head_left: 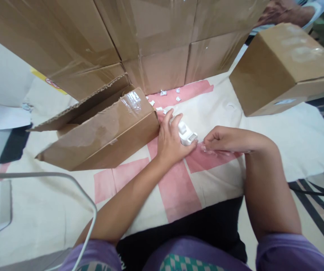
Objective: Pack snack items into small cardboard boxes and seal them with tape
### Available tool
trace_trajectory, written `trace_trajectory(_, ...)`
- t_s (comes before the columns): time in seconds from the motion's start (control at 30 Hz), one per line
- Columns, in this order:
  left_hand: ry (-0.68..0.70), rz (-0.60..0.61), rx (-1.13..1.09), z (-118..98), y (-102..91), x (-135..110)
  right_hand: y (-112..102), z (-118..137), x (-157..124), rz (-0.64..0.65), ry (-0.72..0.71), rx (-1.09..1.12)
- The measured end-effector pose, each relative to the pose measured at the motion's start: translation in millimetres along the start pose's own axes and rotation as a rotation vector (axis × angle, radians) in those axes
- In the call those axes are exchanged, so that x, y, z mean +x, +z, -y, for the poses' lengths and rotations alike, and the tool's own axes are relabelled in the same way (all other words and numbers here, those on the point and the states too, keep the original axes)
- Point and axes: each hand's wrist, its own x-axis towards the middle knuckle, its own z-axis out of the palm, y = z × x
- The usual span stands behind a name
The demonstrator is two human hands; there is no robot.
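My left hand curls round a small white plastic device and keeps it against the cloth. It has a raised knob on top and a slotted end facing my right hand; its exact kind is unclear. My right hand is closed in a pinch just right of the device. A thin, shiny clear strip, perhaps plastic film or tape, shows at its fingertips. Beyond my left fingers lie several small white scraps on a pink patch of the cloth.
An open cardboard box lies left of my left hand. Taped cartons form a wall behind. Another box stands at the right, with another person's hand beyond it. A white cable loops at lower left.
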Motion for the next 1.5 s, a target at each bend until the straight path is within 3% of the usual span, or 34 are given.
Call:
trace_trajectory(0.4,0.020,-0.007,0.011,-1,-1.2,0,-2,-7,21,0.056,-0.056,-0.074)
trace_trajectory(0.73,0.096,0.093,-0.054,3,-6.0,0,-1,-7,21,0.050,-0.067,-0.047)
trace_trajectory(1.5,-0.031,0.161,-0.068,-3,-5.4,1,-1,-10,27,0.081,-0.046,-0.054)
